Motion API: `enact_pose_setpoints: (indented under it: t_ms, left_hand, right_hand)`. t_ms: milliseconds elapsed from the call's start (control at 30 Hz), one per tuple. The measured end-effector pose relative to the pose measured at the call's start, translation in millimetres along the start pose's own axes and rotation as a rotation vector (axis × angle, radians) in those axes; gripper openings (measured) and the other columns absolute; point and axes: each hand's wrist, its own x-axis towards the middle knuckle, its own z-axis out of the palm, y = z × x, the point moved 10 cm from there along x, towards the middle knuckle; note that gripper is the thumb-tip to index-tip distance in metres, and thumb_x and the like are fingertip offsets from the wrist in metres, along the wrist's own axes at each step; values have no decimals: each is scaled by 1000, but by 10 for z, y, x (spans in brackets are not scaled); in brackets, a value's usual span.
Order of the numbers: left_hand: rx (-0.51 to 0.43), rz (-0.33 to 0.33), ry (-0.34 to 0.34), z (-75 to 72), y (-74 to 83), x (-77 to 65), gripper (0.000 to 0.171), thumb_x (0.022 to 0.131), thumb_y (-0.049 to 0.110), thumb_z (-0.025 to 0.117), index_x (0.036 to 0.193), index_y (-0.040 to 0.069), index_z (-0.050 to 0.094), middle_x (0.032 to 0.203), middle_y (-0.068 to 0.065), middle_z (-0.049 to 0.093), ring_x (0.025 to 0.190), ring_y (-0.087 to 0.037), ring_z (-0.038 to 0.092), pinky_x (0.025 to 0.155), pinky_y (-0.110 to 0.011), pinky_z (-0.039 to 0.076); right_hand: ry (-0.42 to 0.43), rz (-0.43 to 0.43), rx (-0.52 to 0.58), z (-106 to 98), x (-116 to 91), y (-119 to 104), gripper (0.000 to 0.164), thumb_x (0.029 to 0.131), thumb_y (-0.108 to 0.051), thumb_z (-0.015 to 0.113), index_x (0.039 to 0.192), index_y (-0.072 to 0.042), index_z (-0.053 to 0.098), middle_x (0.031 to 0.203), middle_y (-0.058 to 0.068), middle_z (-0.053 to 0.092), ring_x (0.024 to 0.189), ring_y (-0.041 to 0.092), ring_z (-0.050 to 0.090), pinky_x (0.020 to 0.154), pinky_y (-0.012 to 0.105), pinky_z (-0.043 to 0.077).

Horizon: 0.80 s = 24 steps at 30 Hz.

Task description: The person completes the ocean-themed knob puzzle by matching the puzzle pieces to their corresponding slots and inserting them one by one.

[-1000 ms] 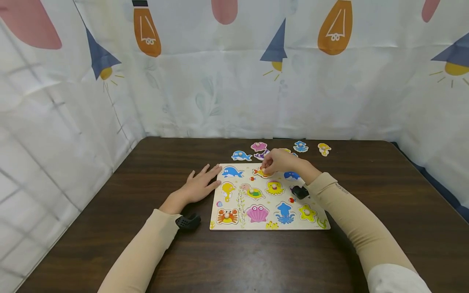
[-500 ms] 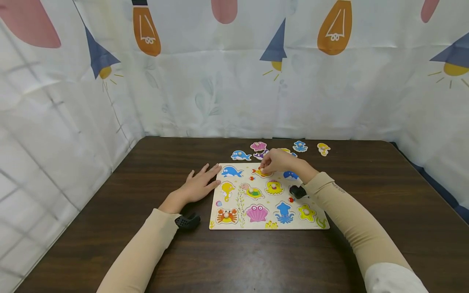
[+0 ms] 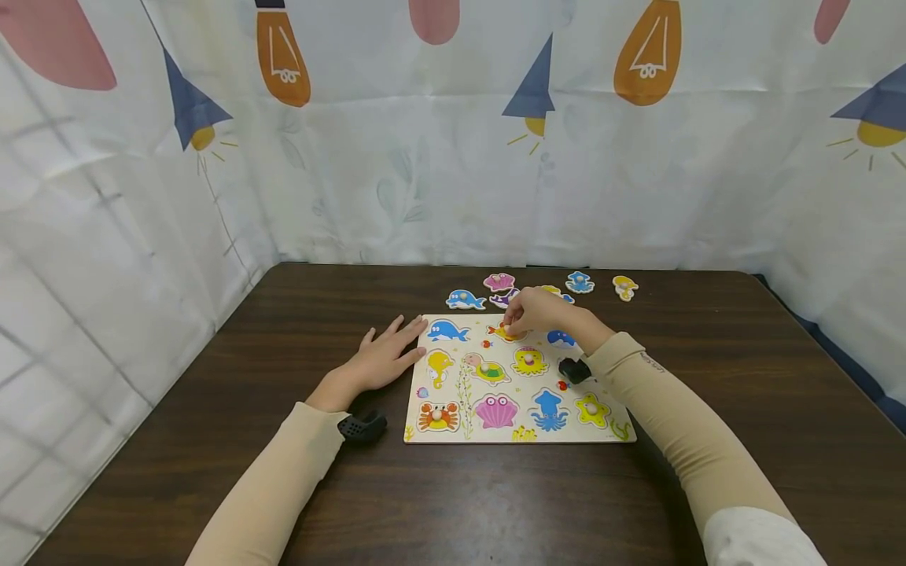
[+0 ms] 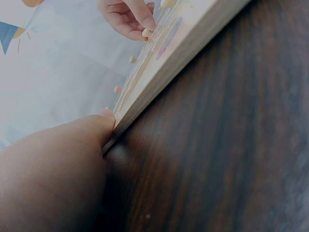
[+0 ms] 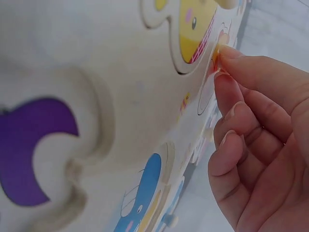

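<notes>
A wooden peg puzzle board point(image 3: 573, 435) with sea animals lies on the table. My left hand point(image 3: 378, 363) rests at its left edge, fingers spread and fairly straight. In the left wrist view the thumb point(image 4: 104, 121) touches the board's edge. My right hand point(image 3: 539, 311) reaches over the top row, thumb and forefinger pinching the knob of the orange fish puzzle piece point(image 3: 498, 333), which sits at its slot. Knobbed crab point(image 3: 438, 418), turtle point(image 3: 490, 371), octopus point(image 3: 529, 363) and starfish point(image 3: 593, 410) pieces sit in the board. A purple recess point(image 5: 41, 145) shows in the right wrist view.
Behind the board lie loose pieces: a whale point(image 3: 465, 300), a pink shell point(image 3: 499, 281), a purple piece point(image 3: 502, 300), a blue squid point(image 3: 580, 282) and a seahorse point(image 3: 625, 288). More are partly hidden by the right hand. A patterned curtain point(image 3: 453, 181) hangs behind the table.
Both hands hold nearly the same places. The right thumb and forefinger stay on the fish piece, and the view has shifted very slightly.
</notes>
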Motion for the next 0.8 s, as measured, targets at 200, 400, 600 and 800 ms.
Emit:
enact_pose_setpoints:
  t_ms: [200, 400, 600, 800]
  left_hand:
    - [-5, -1, 0, -4, 4, -2, 66, 109, 42, 47, 166, 17, 23, 170, -6, 18, 156, -36, 7, 115, -72, 0]
    - [-2, 1, -1, 4, 0, -2, 66, 109, 43, 46, 166, 17, 23, 170, -6, 18, 156, -36, 7, 115, -72, 0]
    - [-6, -2, 0, 9, -3, -12, 66, 109, 43, 46, 166, 17, 22, 170, -6, 18, 156, -36, 7, 115, -72, -1]
    - [-7, 3, 0, 8, -13, -12, 67, 109, 44, 46, 166, 18, 22, 170, -5, 17, 156, -35, 6, 115, -72, -1]
  right_hand:
    - [8, -9, 2, 2, -3, 1, 11, 94, -16, 77, 100, -7, 78, 81, 2, 65, 76, 18, 55, 72, 31, 47]
    - [10, -16, 3, 1, -21, 20, 13, 96, -17, 75, 103, -8, 80, 83, 2, 67, 78, 19, 55, 75, 32, 48]
    - [17, -21, 38, -25, -53, 33, 15, 96, -19, 75, 106, -9, 80, 87, 1, 70, 81, 20, 57, 75, 32, 50]
    - [128, -14, 61, -279, -157, 131, 20, 98, -18, 73, 113, -5, 77, 99, 7, 69, 89, 24, 58, 76, 34, 51]
